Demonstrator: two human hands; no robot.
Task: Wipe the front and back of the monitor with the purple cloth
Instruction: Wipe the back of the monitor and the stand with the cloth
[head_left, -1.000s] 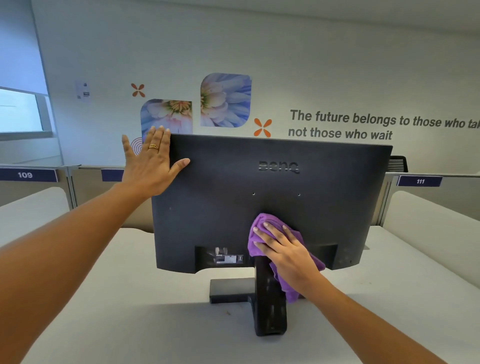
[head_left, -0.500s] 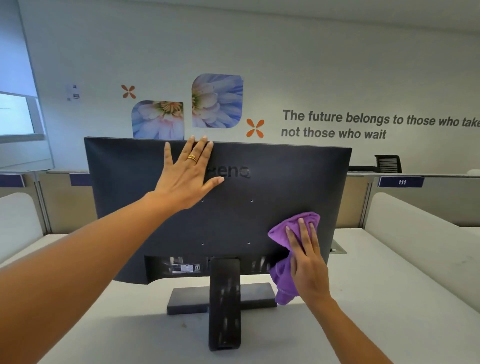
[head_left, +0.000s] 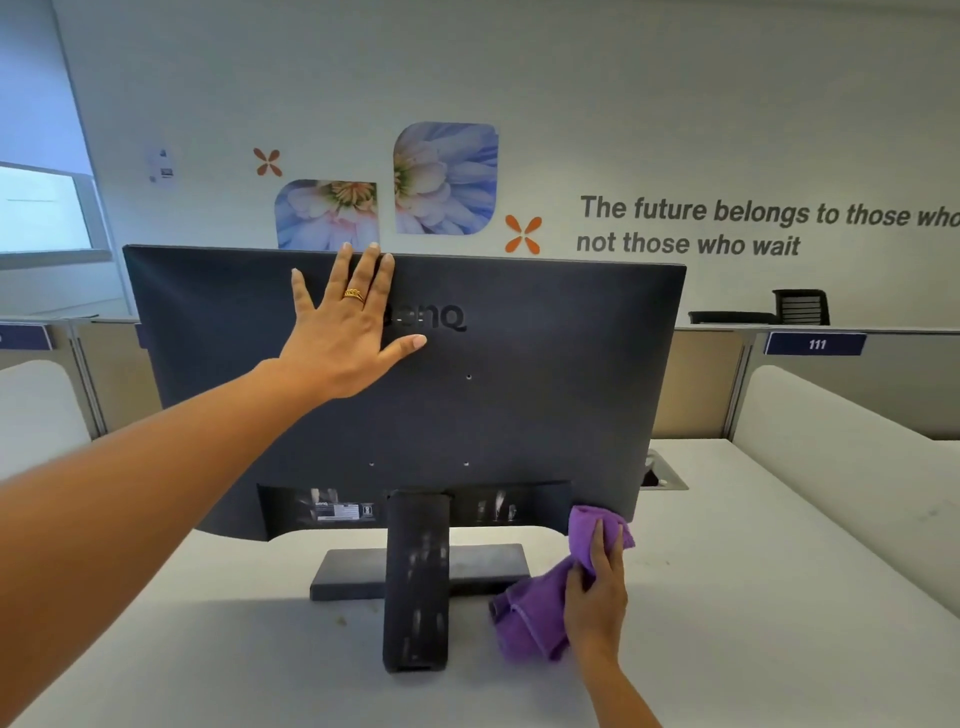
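A black monitor (head_left: 545, 395) stands on its stand (head_left: 415, 582) with its back panel facing me; its screen is hidden. My left hand (head_left: 348, 332) lies flat with fingers spread on the upper back, fingertips at the top edge, wearing a gold ring. My right hand (head_left: 597, 587) grips the purple cloth (head_left: 540, 608) at the monitor's lower right corner. The cloth's top touches that bottom corner and the rest hangs down toward the desk.
The monitor sits on a white desk (head_left: 753, 623) with low dividers behind and a padded partition (head_left: 841, 457) to the right. A cable opening (head_left: 662, 475) lies in the desk right of the monitor. A black chair (head_left: 800, 306) stands beyond the divider.
My right hand slid the cloth from the back's middle out right and down to the lower right corner. My left hand shifted from the top left corner toward the top middle.
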